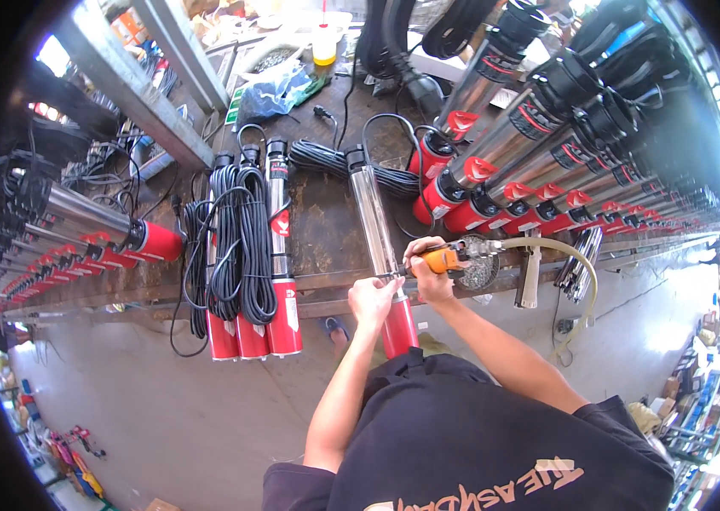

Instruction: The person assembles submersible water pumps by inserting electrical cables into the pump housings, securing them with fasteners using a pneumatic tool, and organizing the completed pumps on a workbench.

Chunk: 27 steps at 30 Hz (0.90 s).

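In front of me a pump [371,209] with a steel tube and a red lower end lies across the table edge, its red end toward my body. My left hand [374,300] is closed at the joint between steel and red, fingertips pinched together; whatever they may hold is too small to make out. My right hand [430,279] grips an orange air screwdriver [441,260] by its body, with its tip side at the same joint. A pale air hose [547,244] runs from the tool to the right. A coiled black cable [326,157] lies by the pump's far end.
Three similar pumps [279,315] with coiled cables jut over the edge at left. Rows of pumps [471,204] stand at right and more pumps [155,241] at far left. A bowl of small metal parts [479,272] sits right of the tool. A steel post [134,89] rises behind.
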Each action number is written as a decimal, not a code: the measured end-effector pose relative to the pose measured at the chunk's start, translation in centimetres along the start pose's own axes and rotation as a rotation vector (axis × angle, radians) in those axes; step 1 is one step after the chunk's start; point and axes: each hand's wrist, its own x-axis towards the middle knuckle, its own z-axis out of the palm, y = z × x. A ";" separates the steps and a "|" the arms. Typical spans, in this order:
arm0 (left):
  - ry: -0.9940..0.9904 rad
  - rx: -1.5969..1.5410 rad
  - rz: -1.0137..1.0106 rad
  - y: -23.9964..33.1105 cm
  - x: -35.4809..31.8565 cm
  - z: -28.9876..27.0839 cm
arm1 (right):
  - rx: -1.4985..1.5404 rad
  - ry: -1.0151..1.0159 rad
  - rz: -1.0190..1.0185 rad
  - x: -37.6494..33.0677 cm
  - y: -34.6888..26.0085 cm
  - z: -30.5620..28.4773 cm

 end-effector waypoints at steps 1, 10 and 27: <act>-0.017 0.003 -0.023 0.1 0.0 0.0 | -0.003 0.019 0.021 -0.1 0.2 0.2; -0.065 0.028 -0.101 1.6 -0.5 0.0 | -0.007 0.064 -0.035 -0.5 0.3 -0.4; 0.177 0.302 0.021 1.7 -1.7 1.2 | -0.113 0.766 0.110 -4.8 -4.4 -7.6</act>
